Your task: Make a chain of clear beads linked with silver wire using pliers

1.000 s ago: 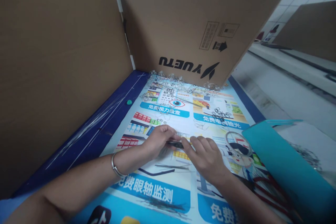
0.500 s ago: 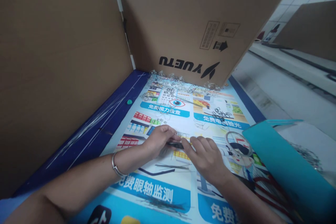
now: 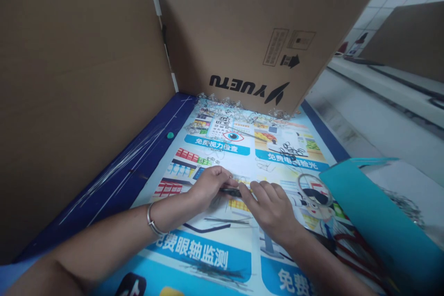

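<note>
My left hand [image 3: 210,188] is closed in a pinch above the printed sheet, thumb and fingertips together, with a metal bangle on its wrist. A slim dark object [image 3: 231,192] runs between it and my right hand [image 3: 272,208]; its kind is too blurred to tell. The right thumb and curled fingers close on the object's right end, so the fingertips of both hands nearly meet. Just below lie several short dark wires [image 3: 227,220] on the sheet. A bundle of similar thin wire pieces [image 3: 215,268] lies nearer me.
Cardboard panels [image 3: 243,32] wall the back and left. Clear looped pieces [image 3: 222,104] line the back, with black loops [image 3: 291,150] nearer. Long thin wires [image 3: 114,171] lie along the left edge. At right are a clear ring [image 3: 315,176], red handles [image 3: 347,240] and a turquoise box [image 3: 367,203].
Both hands keep nearly the same pose around the slim dark object. The whole view has shifted very slightly; nothing else has visibly moved.
</note>
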`<action>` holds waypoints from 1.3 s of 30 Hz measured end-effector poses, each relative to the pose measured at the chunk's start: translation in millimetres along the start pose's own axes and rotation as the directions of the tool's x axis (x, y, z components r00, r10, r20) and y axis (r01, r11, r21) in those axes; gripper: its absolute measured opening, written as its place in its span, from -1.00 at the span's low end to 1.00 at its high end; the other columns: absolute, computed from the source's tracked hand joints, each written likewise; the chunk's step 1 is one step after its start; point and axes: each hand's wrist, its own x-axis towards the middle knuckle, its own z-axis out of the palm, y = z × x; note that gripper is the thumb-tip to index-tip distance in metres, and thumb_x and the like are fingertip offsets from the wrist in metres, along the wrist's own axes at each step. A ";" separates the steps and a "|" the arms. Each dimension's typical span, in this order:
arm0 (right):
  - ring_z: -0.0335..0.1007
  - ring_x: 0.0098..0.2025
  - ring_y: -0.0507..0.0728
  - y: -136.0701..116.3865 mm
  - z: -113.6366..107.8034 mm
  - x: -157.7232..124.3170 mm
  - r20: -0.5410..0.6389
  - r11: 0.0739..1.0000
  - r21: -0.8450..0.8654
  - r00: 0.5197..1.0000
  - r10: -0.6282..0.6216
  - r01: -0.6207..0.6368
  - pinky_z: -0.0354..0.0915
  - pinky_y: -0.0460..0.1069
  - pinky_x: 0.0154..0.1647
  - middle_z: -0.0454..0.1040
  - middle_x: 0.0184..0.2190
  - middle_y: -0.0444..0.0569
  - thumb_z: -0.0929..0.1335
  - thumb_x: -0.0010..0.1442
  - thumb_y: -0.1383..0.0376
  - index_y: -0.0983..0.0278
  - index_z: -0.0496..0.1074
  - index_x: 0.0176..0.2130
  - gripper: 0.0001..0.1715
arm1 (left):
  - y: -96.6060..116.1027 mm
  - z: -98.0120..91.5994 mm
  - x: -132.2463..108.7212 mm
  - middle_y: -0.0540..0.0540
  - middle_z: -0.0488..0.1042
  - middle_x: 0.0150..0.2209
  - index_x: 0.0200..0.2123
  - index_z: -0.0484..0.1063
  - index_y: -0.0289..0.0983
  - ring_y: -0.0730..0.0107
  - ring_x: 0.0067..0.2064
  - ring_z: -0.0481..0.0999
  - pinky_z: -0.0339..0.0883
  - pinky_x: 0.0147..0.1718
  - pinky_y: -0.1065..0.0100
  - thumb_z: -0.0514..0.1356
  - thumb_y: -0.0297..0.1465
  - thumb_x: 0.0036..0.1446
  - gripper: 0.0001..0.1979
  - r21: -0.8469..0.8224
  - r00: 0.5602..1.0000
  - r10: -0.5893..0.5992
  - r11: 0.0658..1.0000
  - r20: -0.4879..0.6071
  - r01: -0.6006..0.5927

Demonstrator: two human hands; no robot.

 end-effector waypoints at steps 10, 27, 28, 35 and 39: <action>0.23 -0.30 0.11 -0.1 0.5 0.4 0.002 1.000 -0.006 1.000 -0.006 0.006 0.04 0.04 -0.31 0.41 -0.33 0.02 0.27 0.16 0.40 0.30 0.36 -0.12 -0.75 | -2.0 -0.1 0.2 -0.15 0.47 -0.46 -0.50 0.32 -0.33 0.37 -0.44 0.45 0.33 -0.54 0.39 0.16 -0.33 -0.02 -0.83 -0.020 0.999 0.007 1.000 0.031 -0.006; 0.18 -0.36 0.11 -0.9 1.7 0.2 0.057 1.000 0.016 0.998 0.017 -0.018 0.01 0.04 -0.37 0.39 -0.39 0.02 0.26 0.17 0.39 0.32 0.38 -0.15 -0.77 | -0.2 2.1 1.3 -0.16 0.50 -0.46 -0.50 0.30 -0.34 0.34 -0.42 0.49 0.31 -0.47 0.37 0.17 -0.31 -0.02 -0.80 0.007 0.999 0.040 0.999 -0.007 -0.040; 0.17 -0.36 0.11 -1.0 2.0 -0.2 0.059 1.000 0.018 0.998 0.022 -0.023 0.00 0.04 -0.37 0.38 -0.39 0.01 0.26 0.16 0.38 0.32 0.38 -0.15 -0.78 | -1.2 1.4 2.2 -0.15 0.50 -0.46 -0.49 0.30 -0.33 0.34 -0.42 0.49 0.32 -0.44 0.36 0.18 -0.29 -0.03 -0.79 0.001 0.998 0.058 0.998 -0.003 -0.058; 0.14 -0.38 0.10 -2.9 4.2 -4.3 0.137 0.997 0.026 0.988 0.075 -0.079 -0.01 0.04 -0.38 0.36 -0.42 -0.01 0.30 0.14 0.32 0.29 0.38 -0.14 -0.76 | -3.2 -1.3 4.8 -0.12 0.52 -0.45 -0.47 0.28 -0.32 0.38 -0.43 0.51 0.33 -0.34 0.33 0.20 -0.22 -0.03 -0.73 -0.004 0.992 0.121 0.993 0.020 -0.121; 0.14 -0.40 0.10 -4.0 1.8 -1.8 0.129 0.991 0.048 0.985 0.114 -0.121 0.00 0.03 -0.38 0.35 -0.46 -0.03 0.29 0.16 0.24 0.29 0.40 -0.17 -0.76 | -0.1 -2.0 3.0 -0.10 0.51 -0.43 -0.45 0.28 -0.32 0.34 -0.40 0.53 0.34 -0.32 0.31 0.19 -0.21 -0.02 -0.72 0.010 0.987 0.149 0.989 0.067 -0.150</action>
